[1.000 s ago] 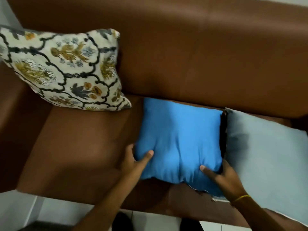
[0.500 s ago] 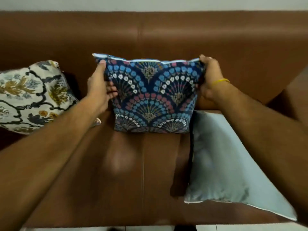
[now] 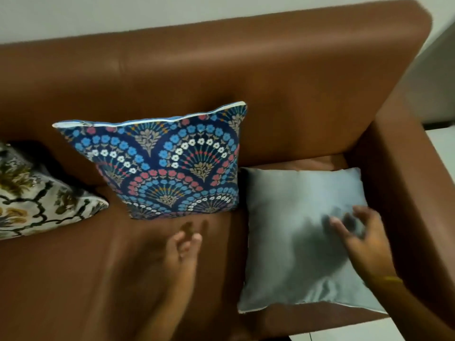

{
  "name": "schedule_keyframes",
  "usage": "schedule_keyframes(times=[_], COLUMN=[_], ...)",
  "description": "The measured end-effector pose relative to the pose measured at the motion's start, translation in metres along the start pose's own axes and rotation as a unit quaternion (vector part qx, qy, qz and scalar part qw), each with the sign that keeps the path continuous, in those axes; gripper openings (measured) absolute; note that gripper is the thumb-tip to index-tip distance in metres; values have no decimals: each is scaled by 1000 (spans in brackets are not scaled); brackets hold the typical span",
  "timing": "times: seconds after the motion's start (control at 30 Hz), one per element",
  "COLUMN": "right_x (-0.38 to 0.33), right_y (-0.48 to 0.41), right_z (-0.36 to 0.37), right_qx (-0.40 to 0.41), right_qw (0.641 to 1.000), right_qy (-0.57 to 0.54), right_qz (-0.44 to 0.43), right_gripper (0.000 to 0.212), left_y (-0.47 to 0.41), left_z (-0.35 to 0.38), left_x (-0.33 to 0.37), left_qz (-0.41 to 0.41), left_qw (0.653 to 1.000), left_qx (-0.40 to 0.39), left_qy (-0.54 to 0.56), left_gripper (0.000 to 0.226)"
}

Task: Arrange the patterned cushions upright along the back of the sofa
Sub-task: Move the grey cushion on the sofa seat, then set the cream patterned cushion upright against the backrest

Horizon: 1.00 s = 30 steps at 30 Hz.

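Note:
A navy cushion with blue, red and white fan patterns (image 3: 170, 166) stands upright against the brown sofa back (image 3: 221, 70). A cream cushion with dark vines and gold flowers (image 3: 37, 198) leans at the far left. A cushion showing a plain grey-blue side (image 3: 295, 242) lies flat on the seat at the right. My left hand (image 3: 182, 252) hovers over the seat just in front of the navy cushion, fingers apart, holding nothing. My right hand (image 3: 362, 239) is above the grey-blue cushion with spread fingers, blurred by motion.
The sofa's right armrest (image 3: 398, 193) rises just beyond the grey-blue cushion. Bare brown seat (image 3: 73, 279) stretches in front of the two upright cushions. A pale wall is behind the sofa and light floor tiles (image 3: 440, 156) show at the right.
Both hands have let go of the navy cushion, which now stands alone against the back. My left hand dropped toward the seat and my right hand moved over the grey-blue cushion.

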State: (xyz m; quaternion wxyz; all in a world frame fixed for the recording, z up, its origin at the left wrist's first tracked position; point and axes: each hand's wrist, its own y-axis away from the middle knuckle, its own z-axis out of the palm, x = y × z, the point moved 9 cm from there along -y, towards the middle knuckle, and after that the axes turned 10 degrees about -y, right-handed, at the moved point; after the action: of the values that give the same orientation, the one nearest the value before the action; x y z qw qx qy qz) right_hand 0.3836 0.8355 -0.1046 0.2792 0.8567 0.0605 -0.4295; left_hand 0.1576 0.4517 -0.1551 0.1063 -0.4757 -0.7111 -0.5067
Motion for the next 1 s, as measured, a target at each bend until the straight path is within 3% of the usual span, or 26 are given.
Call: schedule_keyframes(times=[0.07,0.13,0.2,0.23,0.27,0.33,0.4,0.5,0.6,0.7,0.8,0.9,1.0], right_x=[84,123,106,94,79,37,-14,-102,-174,-213,-224,-241,-236], right_y=[-3,5,9,3,-6,-25,-46,-83,-140,-186,-184,-122,-86], right_z=[-44,-51,-44,-47,-55,-85,-118,-147,-131,-98,-85,-73,-31], right_qx=[17,-29,-67,-86,-101,-96,-87,-71,-54,-44,53,117,42], right_qw=[995,984,983,985,988,994,995,983,968,980,978,921,843], right_qy=[48,-35,-69,-64,-53,-33,-37,-157,-232,-144,38,177,320], right_qz=[90,170,159,135,107,47,-18,-61,-82,-134,-201,-326,-430], right_gripper=[131,139,125,106,89,63,50,38,26,40,67,75,95], left_y=[21,35,38,41,48,69,84,82,52,14,5,10,13], left_z=[74,123,145,148,146,136,127,128,144,150,154,159,186], left_x=[-29,-44,-45,-35,-17,37,93,182,246,272,244,171,87], left_qz=[-45,-73,-63,-52,-40,20,68,124,112,148,162,106,-22], left_qw=[989,973,971,976,981,991,990,976,965,973,976,987,993], left_qx=[-136,-206,-196,-181,-164,-122,-120,-171,-188,-96,-28,9,-21], left_qy=[-39,-76,-119,-114,-92,-55,-38,52,143,146,144,120,111], left_gripper=[50,72,107,111,97,49,28,36,58,66,61,40,65])
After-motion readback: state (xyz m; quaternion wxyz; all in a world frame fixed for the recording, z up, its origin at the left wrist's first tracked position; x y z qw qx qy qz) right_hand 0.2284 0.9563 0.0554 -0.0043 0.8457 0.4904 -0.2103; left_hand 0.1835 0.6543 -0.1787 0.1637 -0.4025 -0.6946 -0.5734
